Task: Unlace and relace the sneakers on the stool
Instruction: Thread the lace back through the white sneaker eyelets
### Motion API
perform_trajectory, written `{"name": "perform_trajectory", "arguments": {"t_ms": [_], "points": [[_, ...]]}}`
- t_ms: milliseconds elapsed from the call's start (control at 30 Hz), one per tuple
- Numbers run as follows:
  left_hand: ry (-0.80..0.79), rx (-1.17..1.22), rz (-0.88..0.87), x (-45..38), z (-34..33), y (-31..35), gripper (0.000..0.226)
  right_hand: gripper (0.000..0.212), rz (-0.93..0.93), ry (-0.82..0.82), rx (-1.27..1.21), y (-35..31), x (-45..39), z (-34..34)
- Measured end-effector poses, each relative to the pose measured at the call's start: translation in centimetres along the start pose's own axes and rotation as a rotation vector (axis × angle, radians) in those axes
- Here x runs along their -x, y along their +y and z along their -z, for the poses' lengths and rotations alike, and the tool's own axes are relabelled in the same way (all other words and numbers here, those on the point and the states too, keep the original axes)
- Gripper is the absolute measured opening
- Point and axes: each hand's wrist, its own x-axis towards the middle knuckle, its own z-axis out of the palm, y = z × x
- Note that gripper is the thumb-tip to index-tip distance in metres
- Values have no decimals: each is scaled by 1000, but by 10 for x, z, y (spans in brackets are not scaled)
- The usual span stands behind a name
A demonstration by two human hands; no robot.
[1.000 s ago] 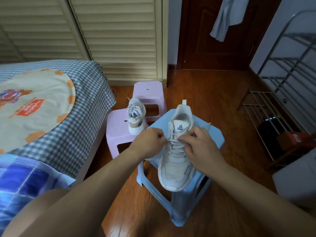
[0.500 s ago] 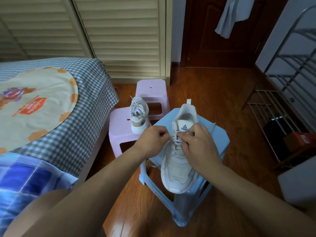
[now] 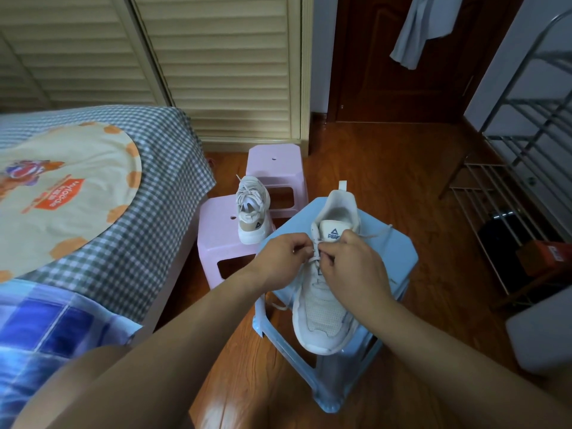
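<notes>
Now both hands pinch the lace over the sneaker on the blue stool; left hand and right hand hide the eyelets beneath.

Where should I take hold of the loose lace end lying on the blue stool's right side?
Pinch the loose lace end near its tip, coming from above on the right. It trails free across the blue stool, clear of the sneaker and both hands.

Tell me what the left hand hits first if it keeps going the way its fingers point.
Likely the right hand: the left hand points across the sneaker at the lace between them, though depth is unclear.
</notes>
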Motion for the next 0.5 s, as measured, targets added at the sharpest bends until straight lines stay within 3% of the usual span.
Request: {"name": "perform_trajectory", "arguments": {"t_ms": [167,300,433,500], "points": [[109,-150,-62,5,-3,4,14,18,-92,-5,-139,-5,-7,2],[45,-188,-256,16,-6,12,60,13,-64,40,-183,0,-2,3],[3,-261,-218,12,2,6,59,10,-48,94,-295,7,4,10],[14,-274,-225,12,5,5,57,16,-250,120,-518,23,0,19]]}}
